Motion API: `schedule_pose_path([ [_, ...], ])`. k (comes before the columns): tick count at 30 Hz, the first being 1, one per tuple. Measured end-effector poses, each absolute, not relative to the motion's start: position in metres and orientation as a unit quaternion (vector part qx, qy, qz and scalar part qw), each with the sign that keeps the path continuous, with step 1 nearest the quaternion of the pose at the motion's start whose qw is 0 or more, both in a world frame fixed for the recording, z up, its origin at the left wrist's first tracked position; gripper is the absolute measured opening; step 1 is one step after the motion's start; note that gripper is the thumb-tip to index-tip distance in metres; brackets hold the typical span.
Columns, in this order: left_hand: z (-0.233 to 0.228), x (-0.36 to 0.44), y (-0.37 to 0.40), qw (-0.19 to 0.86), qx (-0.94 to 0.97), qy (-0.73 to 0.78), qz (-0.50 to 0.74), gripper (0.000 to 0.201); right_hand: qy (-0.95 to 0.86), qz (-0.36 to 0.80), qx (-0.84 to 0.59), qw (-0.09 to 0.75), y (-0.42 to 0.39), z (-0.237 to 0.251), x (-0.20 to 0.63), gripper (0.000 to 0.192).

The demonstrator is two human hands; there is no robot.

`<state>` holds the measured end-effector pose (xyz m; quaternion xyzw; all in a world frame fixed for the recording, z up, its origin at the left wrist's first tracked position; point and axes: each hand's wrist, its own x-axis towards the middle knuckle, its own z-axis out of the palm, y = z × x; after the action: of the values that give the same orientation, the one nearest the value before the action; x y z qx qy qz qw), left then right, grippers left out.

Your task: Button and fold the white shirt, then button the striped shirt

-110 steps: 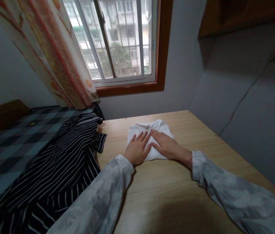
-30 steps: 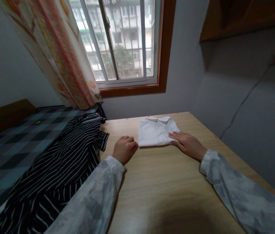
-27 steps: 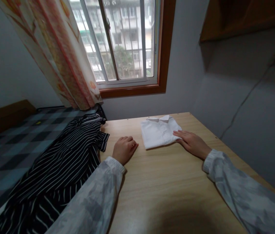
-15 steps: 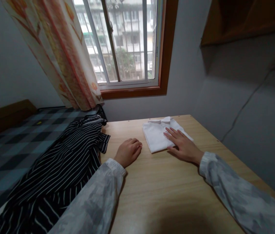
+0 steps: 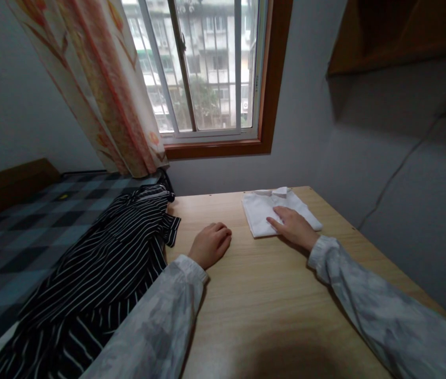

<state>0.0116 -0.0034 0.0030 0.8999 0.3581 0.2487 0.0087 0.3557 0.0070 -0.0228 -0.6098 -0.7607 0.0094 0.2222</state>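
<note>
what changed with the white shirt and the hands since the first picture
The folded white shirt slid toward the table's far right corner, pushed under the flat right hand. The left hand came off the shirt and now rests loosely curled on the bare table. The striped shirt at the left edge stayed where it was.

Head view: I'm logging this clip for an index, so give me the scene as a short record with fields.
Setting: wooden table beside a window with a floral curtain
Right hand: flat, palm down on the folded white shirt
Left hand: loosely curled, resting on the bare table, apart from the white shirt
Other cloth: black striped garment, unfolded, draped over the table's left edge
Beyond: checked bedcover at left
</note>
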Motion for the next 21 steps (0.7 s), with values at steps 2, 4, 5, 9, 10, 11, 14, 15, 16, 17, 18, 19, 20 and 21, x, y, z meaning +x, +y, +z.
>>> schedule_pose_path([
  [2, 0.003, 0.011, -0.004, 0.012, 0.899, 0.359, 0.25, 0.02, -0.76, -0.017, -0.619, 0.198, 0.01, -0.027, 0.347, 0.075],
  [4, 0.003, 0.011, -0.004, 0.015, 0.898, 0.36, 0.25, 0.02, -0.766, -0.029, -0.615, 0.184, 0.013, -0.034, 0.345, 0.077],
  [5, 0.003, 0.011, -0.004, 0.015, 0.898, 0.361, 0.25, 0.02, -0.768, -0.03, -0.613, 0.183, 0.015, -0.036, 0.348, 0.076],
  [9, 0.003, 0.011, -0.004, 0.018, 0.894, 0.37, 0.253, 0.019, -0.758, -0.029, -0.626, 0.184, 0.03, -0.042, 0.378, 0.078],
  [10, 0.003, 0.011, -0.004, 0.019, 0.892, 0.373, 0.256, 0.018, -0.754, -0.031, -0.631, 0.182, 0.034, -0.043, 0.389, 0.079],
  [11, 0.003, 0.011, -0.004, 0.021, 0.89, 0.375, 0.258, 0.018, -0.751, -0.033, -0.635, 0.179, 0.039, -0.043, 0.399, 0.079],
  [14, 0.003, 0.011, -0.004, 0.025, 0.887, 0.379, 0.261, 0.017, -0.747, -0.039, -0.643, 0.166, 0.053, -0.044, 0.426, 0.078],
  [15, 0.003, 0.011, -0.005, 0.025, 0.887, 0.38, 0.261, 0.016, -0.744, -0.039, -0.647, 0.162, 0.057, -0.045, 0.432, 0.078],
  [16, 0.002, 0.011, -0.005, 0.025, 0.887, 0.38, 0.26, 0.016, -0.74, -0.038, -0.652, 0.158, 0.062, -0.046, 0.438, 0.079],
  [17, 0.002, 0.011, -0.005, 0.025, 0.888, 0.379, 0.26, 0.016, -0.735, -0.037, -0.659, 0.155, 0.066, -0.047, 0.442, 0.079],
  [18, 0.002, 0.01, -0.005, 0.026, 0.888, 0.379, 0.26, 0.016, -0.73, -0.036, -0.666, 0.153, 0.069, -0.047, 0.446, 0.08],
  [19, 0.002, 0.01, -0.005, 0.027, 0.888, 0.378, 0.261, 0.016, -0.725, -0.035, -0.672, 0.151, 0.073, -0.048, 0.449, 0.08],
  [20, 0.002, 0.01, -0.005, 0.028, 0.887, 0.378, 0.262, 0.016, -0.721, -0.034, -0.676, 0.15, 0.076, -0.049, 0.452, 0.081],
  [21, 0.001, 0.01, -0.005, 0.029, 0.887, 0.379, 0.262, 0.017, -0.718, -0.034, -0.679, 0.149, 0.078, -0.049, 0.454, 0.081],
])
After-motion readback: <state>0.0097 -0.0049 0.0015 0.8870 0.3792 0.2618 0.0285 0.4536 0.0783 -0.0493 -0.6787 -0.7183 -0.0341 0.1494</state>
